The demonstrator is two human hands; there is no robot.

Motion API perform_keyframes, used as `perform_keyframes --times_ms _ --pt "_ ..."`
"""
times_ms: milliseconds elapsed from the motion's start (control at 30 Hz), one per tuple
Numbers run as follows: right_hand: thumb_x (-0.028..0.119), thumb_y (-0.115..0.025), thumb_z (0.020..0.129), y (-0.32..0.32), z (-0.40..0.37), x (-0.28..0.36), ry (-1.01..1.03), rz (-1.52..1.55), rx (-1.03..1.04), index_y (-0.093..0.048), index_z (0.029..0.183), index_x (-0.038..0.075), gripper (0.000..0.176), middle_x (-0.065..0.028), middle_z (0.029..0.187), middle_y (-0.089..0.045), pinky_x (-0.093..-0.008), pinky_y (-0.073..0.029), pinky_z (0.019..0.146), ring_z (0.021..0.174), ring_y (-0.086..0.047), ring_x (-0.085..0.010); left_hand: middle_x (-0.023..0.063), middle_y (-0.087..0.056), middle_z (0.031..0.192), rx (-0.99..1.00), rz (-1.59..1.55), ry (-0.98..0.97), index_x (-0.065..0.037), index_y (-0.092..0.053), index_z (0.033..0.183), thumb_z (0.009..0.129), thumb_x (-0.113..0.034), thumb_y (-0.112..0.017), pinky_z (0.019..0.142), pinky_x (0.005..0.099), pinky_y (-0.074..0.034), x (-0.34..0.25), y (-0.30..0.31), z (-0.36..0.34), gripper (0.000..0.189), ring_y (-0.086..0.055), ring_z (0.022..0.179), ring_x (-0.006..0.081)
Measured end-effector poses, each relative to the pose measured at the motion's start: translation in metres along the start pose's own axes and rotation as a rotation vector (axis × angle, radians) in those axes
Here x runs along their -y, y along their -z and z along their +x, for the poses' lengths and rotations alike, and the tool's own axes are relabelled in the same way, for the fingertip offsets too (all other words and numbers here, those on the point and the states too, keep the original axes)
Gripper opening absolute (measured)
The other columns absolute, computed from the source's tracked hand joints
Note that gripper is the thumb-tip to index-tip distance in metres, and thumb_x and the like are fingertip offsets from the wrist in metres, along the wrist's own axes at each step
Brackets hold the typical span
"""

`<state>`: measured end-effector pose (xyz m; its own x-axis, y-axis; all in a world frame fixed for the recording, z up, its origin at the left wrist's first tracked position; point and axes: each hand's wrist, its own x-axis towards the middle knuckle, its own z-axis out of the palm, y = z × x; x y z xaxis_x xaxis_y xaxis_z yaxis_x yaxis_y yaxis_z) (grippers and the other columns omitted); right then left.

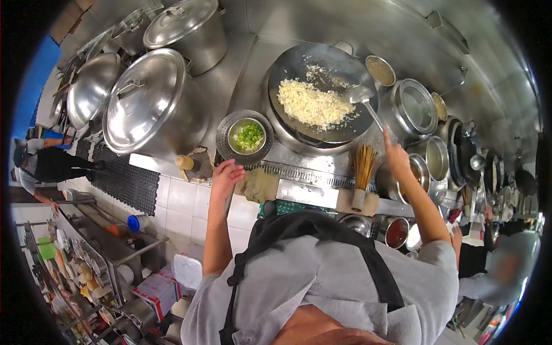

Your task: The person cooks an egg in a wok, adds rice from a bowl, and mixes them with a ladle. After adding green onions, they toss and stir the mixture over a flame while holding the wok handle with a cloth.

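Note:
My right hand is closed around the handle of a metal wok ladle, with the index finger stretched along it. The ladle's bowl rests at the right edge of a heap of fried rice, pale yellow with egg-like bits, inside a large black wok. My left hand is held in the air at the counter's front edge, fingers apart and holding nothing. Just beyond it, a small metal bowl of chopped green onion sits in a perforated round strainer.
Large lidded pots stand at left. A bamboo wok brush and a folded cloth lie along the front edge. Metal containers crowd the right side. One person stands far left, another at right.

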<state>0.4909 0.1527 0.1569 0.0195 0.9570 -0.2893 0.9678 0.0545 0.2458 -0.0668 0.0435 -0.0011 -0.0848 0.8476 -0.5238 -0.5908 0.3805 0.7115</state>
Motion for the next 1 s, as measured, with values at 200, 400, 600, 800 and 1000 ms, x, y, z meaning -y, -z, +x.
perform_keyframes --times_ms 200,400,600,800,1000 --pt "-0.005 -0.051 0.086 0.008 0.106 0.082 0.177 0.346 -0.126 -0.009 0.160 0.013 0.087 -0.0335 0.098 -0.067 -0.0525 -0.053 0.082 0.091 -0.067 -0.0481 0.0190 -0.069 0.102 0.056 0.034 0.051 0.003 -0.055 0.124 0.097 -0.009 -0.060 0.076 0.0375 -0.060 0.014 -0.015 0.002 0.029 -0.071 0.085 0.0266" --pt "-0.002 -0.052 0.086 -0.033 0.058 0.139 0.301 0.740 -0.102 -0.013 0.159 0.006 0.083 -0.0417 0.102 -0.061 -0.0541 -0.048 0.092 0.102 -0.061 -0.0532 0.0140 -0.071 0.102 0.173 0.425 -0.084 0.001 -0.059 0.124 0.094 -0.011 -0.063 0.071 0.0331 -0.058 0.006 -0.101 -0.006 0.032 -0.070 0.083 0.0196" --pt "0.004 -0.058 0.086 -0.020 0.023 0.082 0.398 0.772 -0.240 -0.026 0.155 0.003 0.076 -0.0344 0.114 -0.064 -0.0501 -0.049 0.095 0.108 -0.062 -0.0492 0.0121 -0.069 0.096 0.247 0.992 -0.799 0.001 -0.063 0.113 0.089 -0.010 -0.065 0.077 0.0376 -0.054 0.010 -0.198 -0.025 0.027 -0.068 0.089 0.0250" --pt "0.004 -0.055 0.086 -0.017 0.110 0.149 0.201 0.812 -0.285 -0.029 0.153 0.000 0.072 -0.0354 0.095 -0.065 -0.0534 -0.051 0.082 0.095 -0.064 -0.0521 0.0156 -0.067 0.096 0.333 1.457 -1.097 -0.003 -0.066 0.095 0.084 -0.012 -0.065 0.090 0.0467 -0.046 0.016 -0.259 0.000 0.014 -0.060 0.098 0.0350" --pt "-0.001 -0.052 0.089 0.001 -0.073 0.097 0.240 0.430 -0.064 -0.018 0.160 0.018 0.082 -0.0315 0.079 -0.065 -0.0566 -0.048 0.072 0.078 -0.065 -0.0493 0.0179 -0.068 0.080 0.489 1.624 -0.988 -0.004 -0.067 0.080 0.088 -0.026 -0.058 0.081 0.0489 -0.049 0.029 -0.258 0.036 0.025 -0.066 0.083 0.0367"
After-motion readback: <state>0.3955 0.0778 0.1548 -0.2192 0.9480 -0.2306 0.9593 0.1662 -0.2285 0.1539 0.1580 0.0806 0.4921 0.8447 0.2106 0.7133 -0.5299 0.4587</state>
